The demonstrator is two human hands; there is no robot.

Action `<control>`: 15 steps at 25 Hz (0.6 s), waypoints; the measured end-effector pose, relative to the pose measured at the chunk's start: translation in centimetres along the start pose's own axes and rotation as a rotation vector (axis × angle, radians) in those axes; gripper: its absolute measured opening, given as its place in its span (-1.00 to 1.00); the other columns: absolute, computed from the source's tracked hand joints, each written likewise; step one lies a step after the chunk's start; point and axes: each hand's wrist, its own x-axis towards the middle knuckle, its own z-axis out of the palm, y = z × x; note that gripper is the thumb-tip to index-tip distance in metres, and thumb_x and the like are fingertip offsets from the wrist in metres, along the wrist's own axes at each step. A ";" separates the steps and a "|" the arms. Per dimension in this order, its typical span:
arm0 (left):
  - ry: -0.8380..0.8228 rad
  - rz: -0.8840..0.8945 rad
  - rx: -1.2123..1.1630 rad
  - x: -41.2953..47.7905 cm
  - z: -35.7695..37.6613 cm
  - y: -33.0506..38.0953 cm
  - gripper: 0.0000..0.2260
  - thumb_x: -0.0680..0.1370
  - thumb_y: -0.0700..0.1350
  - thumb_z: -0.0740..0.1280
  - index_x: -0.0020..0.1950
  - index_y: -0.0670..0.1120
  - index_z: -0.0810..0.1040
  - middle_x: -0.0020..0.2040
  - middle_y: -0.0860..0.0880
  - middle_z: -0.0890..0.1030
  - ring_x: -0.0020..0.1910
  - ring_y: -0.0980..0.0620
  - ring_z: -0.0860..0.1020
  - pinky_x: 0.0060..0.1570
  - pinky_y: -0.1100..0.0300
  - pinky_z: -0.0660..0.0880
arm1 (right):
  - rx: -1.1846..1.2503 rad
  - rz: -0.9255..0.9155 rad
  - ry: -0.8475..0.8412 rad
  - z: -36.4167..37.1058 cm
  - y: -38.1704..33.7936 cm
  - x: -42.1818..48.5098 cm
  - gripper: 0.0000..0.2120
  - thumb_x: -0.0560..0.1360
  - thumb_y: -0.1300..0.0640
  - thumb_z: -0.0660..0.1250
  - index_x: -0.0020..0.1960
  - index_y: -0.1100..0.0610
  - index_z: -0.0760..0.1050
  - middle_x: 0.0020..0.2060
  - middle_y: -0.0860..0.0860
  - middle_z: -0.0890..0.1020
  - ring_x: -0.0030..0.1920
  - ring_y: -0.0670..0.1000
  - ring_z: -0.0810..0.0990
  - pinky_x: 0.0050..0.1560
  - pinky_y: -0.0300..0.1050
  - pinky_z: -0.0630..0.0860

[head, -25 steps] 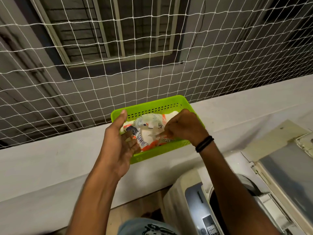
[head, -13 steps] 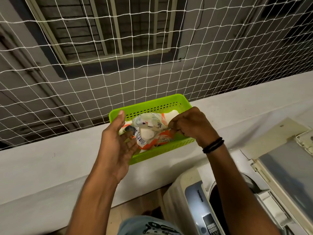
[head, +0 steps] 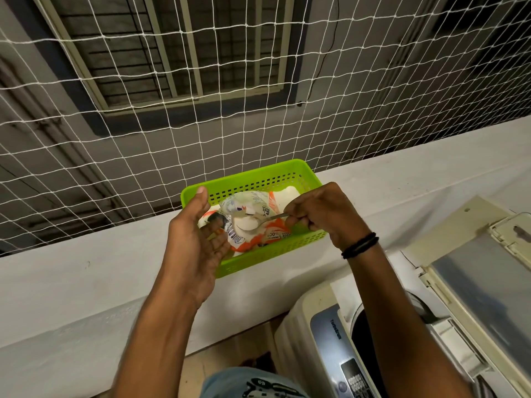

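Observation:
A lime-green perforated basket (head: pixel 287 179) sits on a white ledge. Inside lies an orange-and-white detergent packet (head: pixel 267 234), its top open. My right hand (head: pixel 321 214) pinches the handle of a metal spoon (head: pixel 258 222), whose bowl is heaped with white powder just above the packet. My left hand (head: pixel 195 239) is beside the basket's left end, thumb against the rim and fingers relaxed against the packet's side.
The white ledge (head: pixel 402 173) runs across the view, with a white safety net (head: pixel 258 96) rising behind it. A top-load washing machine (head: pixel 359 340) with its lid (head: pixel 474 282) raised stands at the lower right, under my right forearm.
My right hand has drawn back out of the packet, and the spoon now shows, loaded with white powder. The left hand stays at the basket's left end.

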 end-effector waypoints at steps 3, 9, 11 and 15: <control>0.014 -0.002 0.000 -0.4 0.1 0.2 -0.57 0.49 0.26 0.31 0.24 0.04 0.53 0.14 -0.09 0.65 0.07 -0.07 0.65 0.12 0.01 0.53 | 0.065 0.002 -0.035 -0.8 0.2 -0.3 -0.85 0.41 0.38 0.37 -0.27 0.27 0.69 -0.45 0.11 0.68 -0.54 -0.08 0.40 -0.57 -0.29 0.34; 0.068 0.108 -0.055 -1.5 0.3 0.5 -0.56 0.51 0.23 0.30 0.29 0.03 0.54 0.15 -0.12 0.60 0.20 -0.08 0.59 0.21 0.07 0.50 | 0.237 0.029 -0.093 -2.8 1.7 -2.5 -0.83 0.45 0.36 0.40 -0.25 0.21 0.71 -0.40 0.15 0.69 -0.52 -0.09 0.39 -0.55 -0.29 0.33; 0.076 0.152 -0.074 -2.0 0.6 0.5 -0.61 0.52 0.22 0.30 0.22 0.02 0.57 0.10 -0.10 0.61 0.25 -0.10 0.59 0.20 0.09 0.50 | 0.287 0.023 -0.086 -3.4 2.2 -3.6 -0.81 0.46 0.34 0.41 -0.27 0.19 0.72 -0.39 0.16 0.69 -0.52 -0.09 0.38 -0.54 -0.29 0.33; 0.041 0.223 -0.045 -3.4 2.0 0.0 -0.62 0.53 0.23 0.28 0.22 0.04 0.60 0.09 -0.04 0.63 0.26 -0.07 0.59 0.24 0.08 0.48 | 0.375 -0.002 -0.033 -5.5 3.6 -6.1 -0.86 0.46 0.31 0.42 -0.21 0.20 0.74 -0.36 0.17 0.70 -0.50 -0.09 0.39 -0.52 -0.29 0.32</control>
